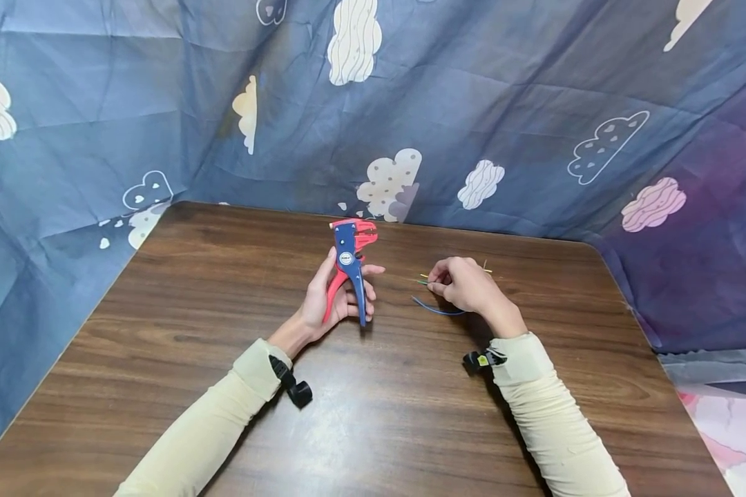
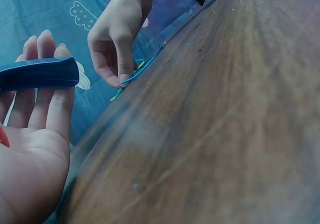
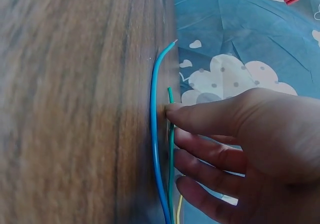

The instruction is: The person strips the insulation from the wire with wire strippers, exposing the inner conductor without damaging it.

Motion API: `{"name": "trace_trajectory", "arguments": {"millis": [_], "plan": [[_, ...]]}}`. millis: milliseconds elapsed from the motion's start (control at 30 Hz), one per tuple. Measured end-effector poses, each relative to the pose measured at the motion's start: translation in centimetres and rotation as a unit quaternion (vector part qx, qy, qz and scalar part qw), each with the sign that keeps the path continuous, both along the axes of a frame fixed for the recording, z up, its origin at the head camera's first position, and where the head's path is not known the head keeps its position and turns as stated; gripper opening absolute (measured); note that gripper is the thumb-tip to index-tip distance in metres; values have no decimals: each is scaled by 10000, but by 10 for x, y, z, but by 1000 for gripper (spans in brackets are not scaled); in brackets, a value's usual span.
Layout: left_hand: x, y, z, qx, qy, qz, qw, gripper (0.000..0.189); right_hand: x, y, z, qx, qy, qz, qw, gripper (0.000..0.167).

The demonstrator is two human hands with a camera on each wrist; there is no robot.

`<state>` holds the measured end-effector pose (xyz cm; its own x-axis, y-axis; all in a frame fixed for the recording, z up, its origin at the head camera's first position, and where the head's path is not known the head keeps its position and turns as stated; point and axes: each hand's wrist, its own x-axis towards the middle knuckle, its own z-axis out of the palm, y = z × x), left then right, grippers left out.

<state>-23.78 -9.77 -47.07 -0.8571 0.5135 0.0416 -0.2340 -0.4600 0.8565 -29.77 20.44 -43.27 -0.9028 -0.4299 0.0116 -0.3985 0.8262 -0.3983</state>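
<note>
My left hand [image 1: 313, 304] holds a wire stripper [image 1: 345, 241] with a red and blue body, its head pointing away from me. The thumb lies along the red handle; the other fingers pass behind the blue handle [image 2: 40, 74]. To the right, my right hand [image 1: 469, 286] pinches a green wire [image 3: 171, 174] near one end, low over the table. A blue wire [image 3: 154, 119] with a bare metal tip lies curved on the table beside it. Part of a yellow wire [image 3: 179, 209] shows past the fingers, mostly hidden by the hand in the head view.
The brown wooden table [image 1: 373, 386] spreads under both arms. A blue cloth [image 1: 298, 131] with cloud prints hangs along its back and sides. Each wrist wears a black strap with a small device, such as the left strap [image 1: 292, 383].
</note>
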Motion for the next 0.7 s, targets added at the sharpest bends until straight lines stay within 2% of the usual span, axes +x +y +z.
{"name": "trace_trajectory", "arguments": {"millis": [167,433,700], "plan": [[0,0,1,17,-58,-65,10000,96,0,0,-1,111,103,-18,9999,5],[-4,-2,2,315,-303,-212,9988,94,2,1,1,85,320,69,9994,5],[-1,-2,2,301,-263,-288,9988,92,2,2,3,-369,582,87,9976,7]]}}
